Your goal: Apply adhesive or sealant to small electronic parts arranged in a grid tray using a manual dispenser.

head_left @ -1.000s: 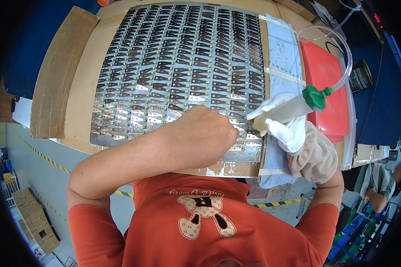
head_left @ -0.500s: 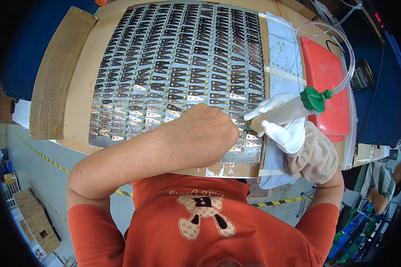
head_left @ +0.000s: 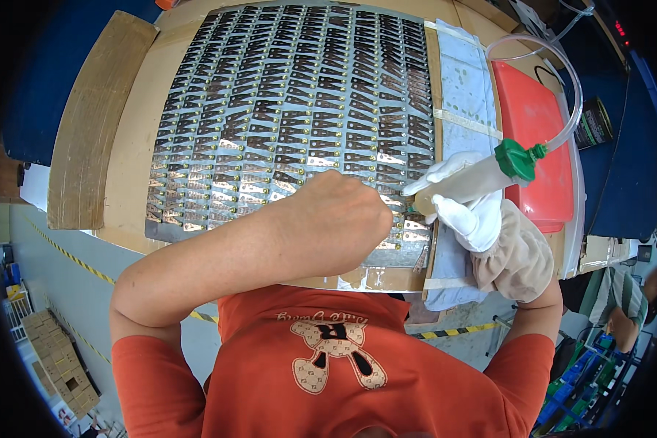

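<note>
My right hand (head_left: 469,208), in a white glove with a beige sleeve cuff, is wrapped round a translucent dispensing syringe (head_left: 478,177). The syringe lies tilted, its narrow tip pointing left toward the right edge of the metal tray (head_left: 394,257). A green cap (head_left: 517,160) closes its upper end, and a clear hose (head_left: 578,102) runs from it. My bare left hand (head_left: 343,219) rests curled over the tray's near part, knuckles up; its fingertips and anything in them are hidden. Rows of small tapered copper-coloured metal pieces (head_left: 296,117) with brass-coloured ends cover the tray.
A blue cloth (head_left: 466,80) is taped along the tray's right side. Beyond it stands a red plastic container (head_left: 529,139), with a dark can (head_left: 595,123) farther right. A curved cardboard strip (head_left: 98,124) stands at the left. Another person's arm (head_left: 620,328) shows at the far right.
The syringe and my right hand have shifted very slightly, the green cap a little up and to the right. My left hand has stayed in place.
</note>
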The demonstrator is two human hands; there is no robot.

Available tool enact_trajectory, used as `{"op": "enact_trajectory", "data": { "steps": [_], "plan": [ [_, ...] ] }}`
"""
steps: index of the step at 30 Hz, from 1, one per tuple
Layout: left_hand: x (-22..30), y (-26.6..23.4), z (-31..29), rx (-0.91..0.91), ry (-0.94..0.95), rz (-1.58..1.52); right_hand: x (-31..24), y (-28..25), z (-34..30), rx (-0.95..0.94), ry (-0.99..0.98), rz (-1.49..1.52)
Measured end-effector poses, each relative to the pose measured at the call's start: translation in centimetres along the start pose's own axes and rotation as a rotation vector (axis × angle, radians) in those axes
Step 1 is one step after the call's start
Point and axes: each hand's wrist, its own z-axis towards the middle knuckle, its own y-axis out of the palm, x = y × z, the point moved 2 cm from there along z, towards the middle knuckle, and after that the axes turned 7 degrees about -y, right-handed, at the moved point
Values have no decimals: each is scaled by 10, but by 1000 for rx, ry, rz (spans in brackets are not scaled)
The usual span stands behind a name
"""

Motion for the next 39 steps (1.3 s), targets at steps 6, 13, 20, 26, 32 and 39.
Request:
{"op": "enact_trajectory", "data": {
  "steps": [6, 13, 20, 26, 32, 39],
  "plan": [
    [-1, 0, 0, 3, 2, -1, -12, -1, 6, 20, 150, 58],
    [-4, 0, 1, -21, -14, 1, -6, -2, 12, 53, 51, 137],
    [-7, -4, 3, -11, -17, 22, 1, -1, 10, 59, -23, 73],
    [-8, -4, 6, -25, -10, 31, -2, -1, 10, 56, 6, 5],
    [-9, -3, 7, -24, -18, 22, -1, 0, 9, 66, 13, 3],
    [-9, -3, 6, -4, -9, 22, 1, -4, 10, 64, 69, -13]
  ]
}}
